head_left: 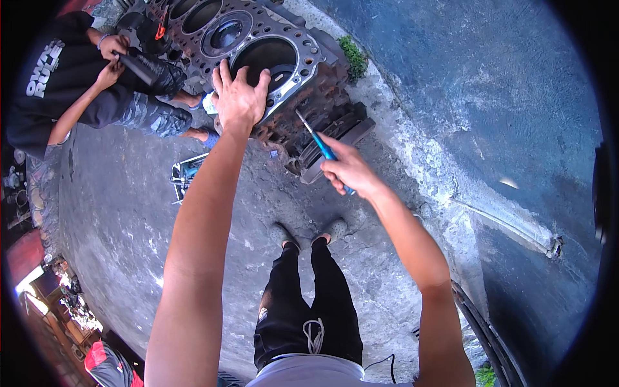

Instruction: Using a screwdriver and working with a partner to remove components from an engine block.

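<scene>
A worn concrete floor [122, 213] spreads beneath the work, and a rusty engine block [332, 90] rests toward its far edge, alongside a pale raised strip. The person's left hand [240, 103] has its fingers spread over the block's flat top, at the near rim of the nearest cylinder bore [274, 57]. The right hand [348, 166] is wrapped around a blue-handled tool [325, 147], its slim metal shank angled toward the block's near side; whether the tip touches cannot be told. The step in hand looks like hand-tool work on the block, with the left hand bracing. The next move seems to call for a firm grip, a controlled tip and the left fingers clear of the tool's path.
</scene>
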`<state>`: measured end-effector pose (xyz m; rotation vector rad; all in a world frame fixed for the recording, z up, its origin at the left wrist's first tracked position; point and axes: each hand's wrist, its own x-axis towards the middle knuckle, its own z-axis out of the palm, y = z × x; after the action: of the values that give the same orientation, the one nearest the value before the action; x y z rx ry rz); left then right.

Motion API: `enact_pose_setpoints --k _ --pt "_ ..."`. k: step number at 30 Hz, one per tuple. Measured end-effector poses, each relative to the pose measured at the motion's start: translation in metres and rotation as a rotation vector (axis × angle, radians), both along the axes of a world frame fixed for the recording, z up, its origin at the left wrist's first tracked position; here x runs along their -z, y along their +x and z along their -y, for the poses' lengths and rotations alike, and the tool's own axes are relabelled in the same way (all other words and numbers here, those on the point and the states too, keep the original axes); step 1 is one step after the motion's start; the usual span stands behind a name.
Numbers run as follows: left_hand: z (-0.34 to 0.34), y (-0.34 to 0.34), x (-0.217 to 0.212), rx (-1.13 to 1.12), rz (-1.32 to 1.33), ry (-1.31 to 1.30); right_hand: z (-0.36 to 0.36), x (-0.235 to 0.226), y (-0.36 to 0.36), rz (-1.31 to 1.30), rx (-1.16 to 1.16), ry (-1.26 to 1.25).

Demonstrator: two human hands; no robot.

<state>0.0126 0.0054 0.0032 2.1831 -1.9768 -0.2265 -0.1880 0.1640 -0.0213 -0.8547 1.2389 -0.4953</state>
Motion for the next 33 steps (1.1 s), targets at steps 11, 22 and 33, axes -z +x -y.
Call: enact_pose_setpoints --k 11,22,33 --pt "0.005 -0.006 0.001 0.024 -0.009 0.012 -0.135 0.058 0.105 0.398 0.652 0.085" --pt "0.007 -0.007 0.004 0.039 -0.012 0.002 -0.076 -0.004 0.140 0.550 0.958 0.080" --pt "0.002 -0.009 0.006 0.069 -0.036 0.019 -0.033 -0.010 0.176 0.584 1.314 0.148"
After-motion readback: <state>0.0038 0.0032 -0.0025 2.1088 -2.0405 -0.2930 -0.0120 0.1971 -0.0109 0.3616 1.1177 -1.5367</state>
